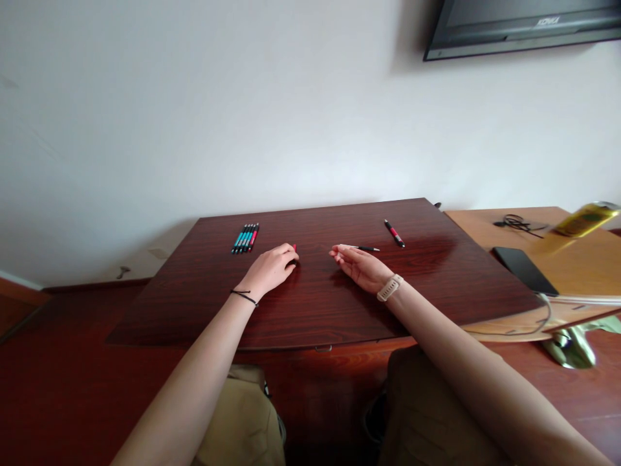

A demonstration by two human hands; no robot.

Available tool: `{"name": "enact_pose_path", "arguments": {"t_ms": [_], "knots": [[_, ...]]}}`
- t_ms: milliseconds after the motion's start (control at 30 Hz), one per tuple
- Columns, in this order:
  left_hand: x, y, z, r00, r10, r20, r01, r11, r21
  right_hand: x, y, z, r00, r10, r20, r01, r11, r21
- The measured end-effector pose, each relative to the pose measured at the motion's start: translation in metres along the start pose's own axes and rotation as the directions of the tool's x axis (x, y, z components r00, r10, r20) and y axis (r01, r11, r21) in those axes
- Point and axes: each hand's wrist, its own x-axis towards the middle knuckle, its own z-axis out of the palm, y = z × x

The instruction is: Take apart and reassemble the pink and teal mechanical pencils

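Note:
My left hand (270, 269) is closed over a red-and-black pen (295, 248) just above or on the dark wooden table (310, 310); most of that pen is hidden by the fingers. My right hand (359, 265) is turned on its side with the fingers stretched out. Behind it shows the black end of another pen (369, 248), and whether the hand touches it I cannot tell. To the left, several blue pens (242, 238) lie side by side in a row, with a red one (253, 237) at the right end. A single red-and-black pen (394, 233) lies at the back right.
A lighter wooden table (524, 223) adjoins on the right. On it are a black phone-like slab (524, 270), a coiled black cable (519, 224) and a tilted yellow can (587, 220). A wall stands behind, with a television (524, 29) at upper right.

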Motion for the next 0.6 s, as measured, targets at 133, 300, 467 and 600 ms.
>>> {"name": "enact_pose_path", "arguments": {"t_ms": [133,300,467,600], "knots": [[0.002,0.005,-0.002,0.999,0.016,-0.03,-0.016,1.0,-0.022,-0.001,0.002,-0.001,1.0,-0.025,0.003,0.025,0.998,-0.061],[0.008,0.028,-0.008,0.994,0.03,-0.107,-0.039,0.996,-0.082,-0.005,0.006,0.004,0.987,-0.137,0.08,0.158,0.882,-0.443],[0.014,0.059,-0.012,0.985,0.056,-0.165,-0.093,0.969,-0.227,-0.009,0.009,0.011,0.869,-0.367,0.331,0.465,0.378,-0.801],[0.016,0.071,-0.008,0.985,0.049,-0.167,-0.104,0.935,-0.338,-0.014,0.012,0.013,0.794,-0.424,0.436,0.516,0.091,-0.852]]}}
